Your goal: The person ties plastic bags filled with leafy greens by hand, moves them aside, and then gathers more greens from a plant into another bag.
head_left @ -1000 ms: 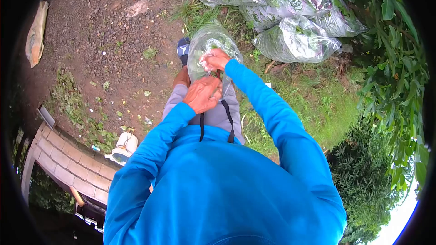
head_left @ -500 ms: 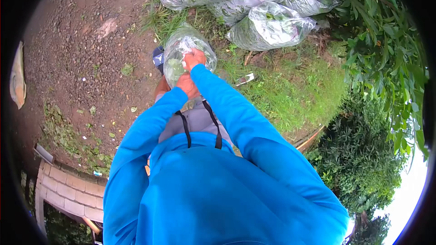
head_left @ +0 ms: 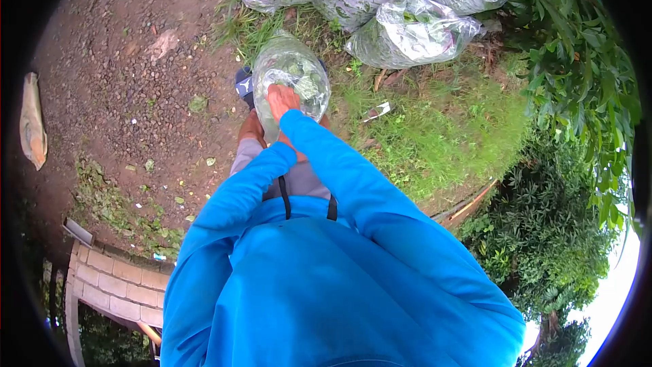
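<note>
A clear plastic bag (head_left: 314,88) with green leafy stuff inside stands between the feet, its side bulging. Over its near side is my right hand (head_left: 282,100), fingers bent and closed on the plastic. My left hand (head_left: 293,149) is lower, at the bag's near edge; the right sleeve covers most of it, and its fingers are hidden.
Several filled clear bags (head_left: 414,34) lie at the top on grass. Leafy branches (head_left: 577,61) hang at the right. Gravelly soil (head_left: 170,88) spreads left, with a pale flat piece (head_left: 32,122) on it. A block wall (head_left: 112,284) is at lower left.
My right hand has moved down and slightly left over the bag, and more of the bag's top shows. My left hand has shifted down, further behind the right sleeve.
</note>
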A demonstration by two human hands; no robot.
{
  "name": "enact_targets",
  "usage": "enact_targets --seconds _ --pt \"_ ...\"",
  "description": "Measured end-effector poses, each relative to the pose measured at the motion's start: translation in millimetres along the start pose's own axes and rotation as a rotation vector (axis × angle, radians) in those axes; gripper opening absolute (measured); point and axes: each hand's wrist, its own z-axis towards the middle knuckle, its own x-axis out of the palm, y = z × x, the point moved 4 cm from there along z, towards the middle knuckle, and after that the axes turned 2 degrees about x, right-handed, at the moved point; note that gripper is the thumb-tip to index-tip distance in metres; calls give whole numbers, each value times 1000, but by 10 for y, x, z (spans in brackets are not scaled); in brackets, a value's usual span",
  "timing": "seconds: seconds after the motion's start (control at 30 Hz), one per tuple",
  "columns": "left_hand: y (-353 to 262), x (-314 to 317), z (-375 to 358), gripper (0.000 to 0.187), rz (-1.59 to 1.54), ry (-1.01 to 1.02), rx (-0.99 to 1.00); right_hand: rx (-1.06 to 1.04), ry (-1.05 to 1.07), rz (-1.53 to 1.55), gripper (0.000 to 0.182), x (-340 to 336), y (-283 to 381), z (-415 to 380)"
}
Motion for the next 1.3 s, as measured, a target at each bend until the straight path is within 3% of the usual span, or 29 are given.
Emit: enact_targets --seconds 0.07,0.13,0.27,0.33,0.47,0.5,0.53,0.6,0.63,0.73,0.8,0.87,0.93,0.97,1.03,1.07,1.13,1.2,1.3 --pt "96 30 -4 48 -12 16 -16 53 74 27 23 -34 5 -50" --pt "33 -83 -68 49 33 98 24 75 44 249 24 -38 -37 -130" --pt "-230 -334 -246 43 111 215 60 166 27 343 20 -179 184 -370" --pt "-422 -498 -320 38 132 252 27 435 263 400 25 -530 360 -435" --pt "-714 -931 -383 30 144 309 -92 306 12 519 27 -545 -148 -488" --pt "-710 -1011 -367 21 30 104 -77 502 71 577 28 -463 -457 -514" --pt "-676 -1090 -366 21 31 106 -88 697 132 632 29 -420 -720 -547" --pt "-550 -1326 -345 21 18 221 -40 1042 199 1050 32 -412 -897 -615" --pt "-473 -1388 -344 23 71 111 115 1038 204 1061 32 -396 -936 -580" --pt "-434 -1482 -318 28 62 125 93 1102 305 999 38 -260 -982 -674" --pt "-539 -1493 -274 29 109 188 102 483 261 400 43 -418 -881 -566" --pt "-606 -1430 -262 29 195 308 76 511 333 358 43 -503 -848 -511" --pt "-774 -1402 -316 31 116 288 2 378 583 165 42 -523 -747 -385" --pt "-833 -1376 -326 32 32 263 -69 379 585 170 42 -699 -579 -239" --pt "-869 -1167 -310 37 24 157 10 74 869 -96 47 -972 -65 16" --pt "-917 -1103 -281 41 20 44 93 73 871 -99 47 -850 -64 66" --pt "-1008 -956 -182 45 -9 13 65 -53 762 -196 48 -662 25 228" --pt "-1149 -910 -92 42 105 -141 221 -15 797 -328 49 -652 91 307" --pt "-1183 -897 -13 41 61 -110 124 -41 966 -517 52 -585 119 400"
